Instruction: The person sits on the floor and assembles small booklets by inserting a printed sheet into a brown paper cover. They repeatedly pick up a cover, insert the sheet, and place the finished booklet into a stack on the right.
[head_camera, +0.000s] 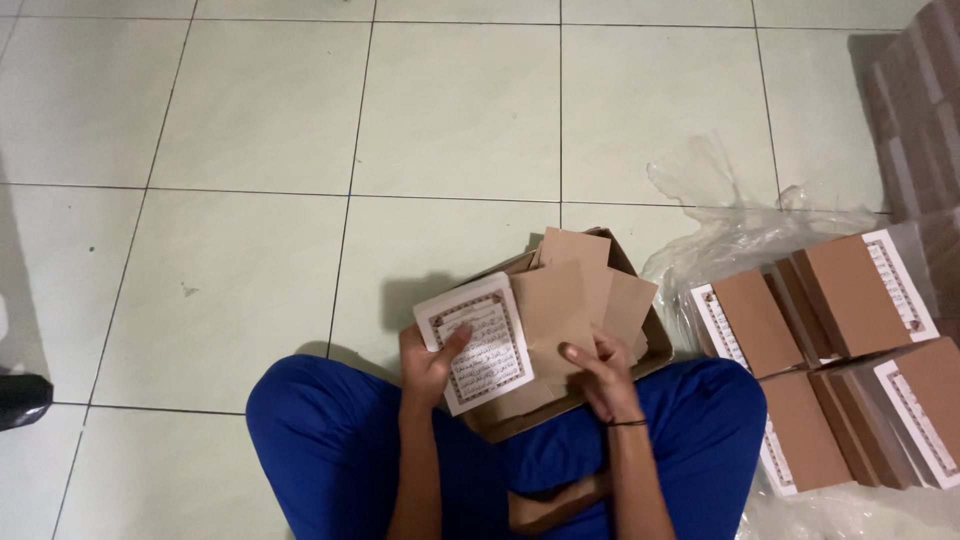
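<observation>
I sit cross-legged on a tiled floor in blue trousers. My left hand (432, 362) holds a white printed card with a decorated border (478, 340), thumb pressed on its face. My right hand (598, 372) grips a fanned stack of plain brown paper covers (570, 295); a dark band circles that wrist. Both hands hover over an open brown cardboard box (655, 345) resting on my lap. The card and the brown sheets overlap at their edges.
To my right, several brown-covered booklets with white decorated edges (855, 290) lie on crumpled clear plastic wrap (730, 235). Stacked brown packages (925, 110) stand at the far right. A dark object (20, 398) sits at the left edge. Pale floor tiles (300, 130) stretch ahead.
</observation>
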